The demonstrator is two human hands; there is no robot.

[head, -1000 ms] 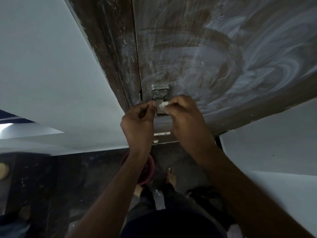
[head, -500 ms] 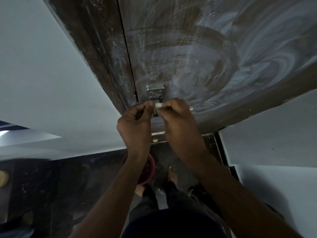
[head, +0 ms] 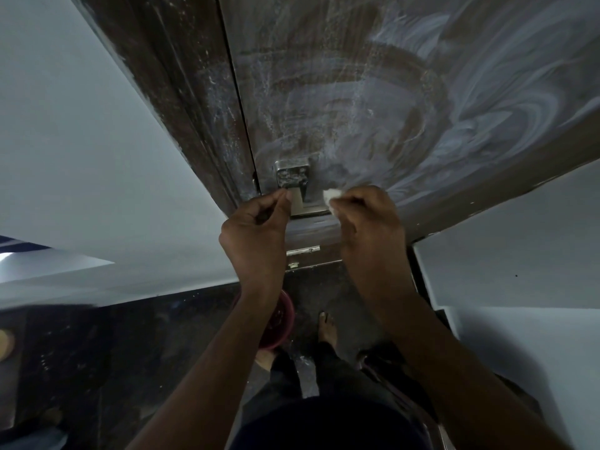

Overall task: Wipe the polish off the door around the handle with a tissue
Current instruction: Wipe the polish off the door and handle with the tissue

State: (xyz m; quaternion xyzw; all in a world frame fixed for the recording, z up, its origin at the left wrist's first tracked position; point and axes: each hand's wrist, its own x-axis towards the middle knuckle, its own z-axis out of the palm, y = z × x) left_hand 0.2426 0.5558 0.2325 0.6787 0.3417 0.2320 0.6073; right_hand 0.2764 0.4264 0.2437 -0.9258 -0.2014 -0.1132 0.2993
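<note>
Head view: hands have parted; right hand (head: pixel 367 222) took tissue (head: pixel 330 193) rightward.

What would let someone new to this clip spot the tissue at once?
Start at the dark wooden door smeared with pale swirls of polish, then drop to the square metal handle plate near its edge. Just right of that plate, the right hand pinches a small crumpled white tissue at its fingertips. It is the only bright white wad; the left hand shows none.
</note>
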